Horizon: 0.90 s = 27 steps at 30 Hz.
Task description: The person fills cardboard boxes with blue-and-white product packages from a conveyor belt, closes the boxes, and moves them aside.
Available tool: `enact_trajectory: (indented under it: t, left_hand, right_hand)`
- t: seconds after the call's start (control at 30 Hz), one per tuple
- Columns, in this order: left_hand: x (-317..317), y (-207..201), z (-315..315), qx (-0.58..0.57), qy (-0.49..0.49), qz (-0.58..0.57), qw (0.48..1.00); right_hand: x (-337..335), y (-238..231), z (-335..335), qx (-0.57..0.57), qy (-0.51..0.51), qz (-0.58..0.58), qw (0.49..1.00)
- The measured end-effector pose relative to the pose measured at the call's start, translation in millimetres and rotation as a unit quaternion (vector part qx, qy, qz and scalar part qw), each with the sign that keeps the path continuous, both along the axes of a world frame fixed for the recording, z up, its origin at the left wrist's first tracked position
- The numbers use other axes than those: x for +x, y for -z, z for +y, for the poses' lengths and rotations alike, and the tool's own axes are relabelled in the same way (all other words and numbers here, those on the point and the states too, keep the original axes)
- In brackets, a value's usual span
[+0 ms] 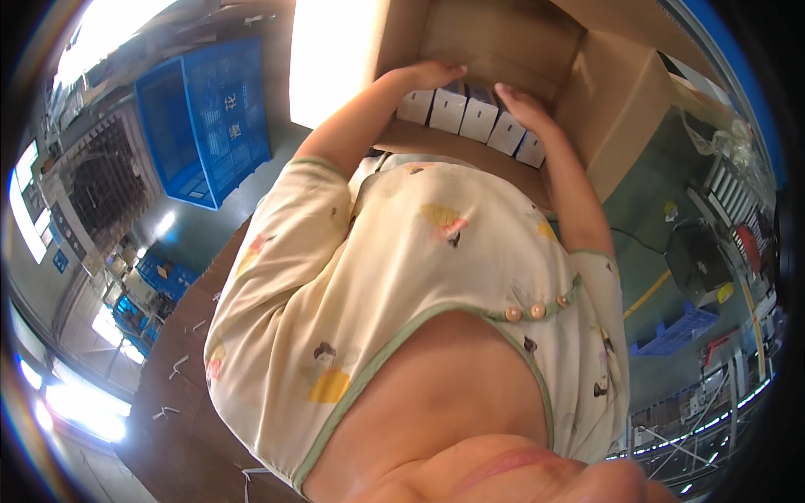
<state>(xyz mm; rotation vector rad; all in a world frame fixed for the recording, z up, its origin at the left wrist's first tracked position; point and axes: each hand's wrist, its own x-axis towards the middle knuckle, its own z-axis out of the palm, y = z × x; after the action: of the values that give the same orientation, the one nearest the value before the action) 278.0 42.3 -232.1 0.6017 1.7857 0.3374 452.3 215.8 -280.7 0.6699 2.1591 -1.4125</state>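
A large open cardboard carton [501, 38] stands in front of me. Inside it, several white boxes [479, 119] sit side by side in a row, with dark gaps between them. My left hand [436, 74] reaches in from the left and lies over the far ends of the boxes on that side, fingers stretched out. Over the right part of the row is my right hand [521, 106], its fingers extended and apart from the left hand. Neither hand visibly wraps around a box. Contact with the boxes is hard to make out.
The carton's right flap [625, 117] stands out beside my right forearm; a glaring bright panel [335, 63] is by the left arm. A blue plastic crate [226, 126] stands at left. Brown sheeting [180, 369] with white ties lies lower left. Clear plastic film [725, 130] hangs at right.
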Motion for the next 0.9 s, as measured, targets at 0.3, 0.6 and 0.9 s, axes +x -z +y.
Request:
enact_trajectory:
  t: [0.3, 0.6, 0.9]
  left_hand:
    - [6.2, -128.6, -90.4, 0.226, -0.208, 0.446, 0.841]
    - [13.9, -101.7, -126.3, 0.14, -0.295, 0.221, 0.919]
    - [26.6, -82.5, -128.7, 0.178, -0.352, 0.186, 0.9]
  right_hand:
    - [94.7, -149.7, 45.2, 0.472, 0.009, 0.187, 0.861]
    - [136.9, -86.5, 20.2, 0.225, 0.214, 0.047, 0.949]
    - [140.3, -81.0, 19.5, 0.243, 0.225, 0.007, 0.944]
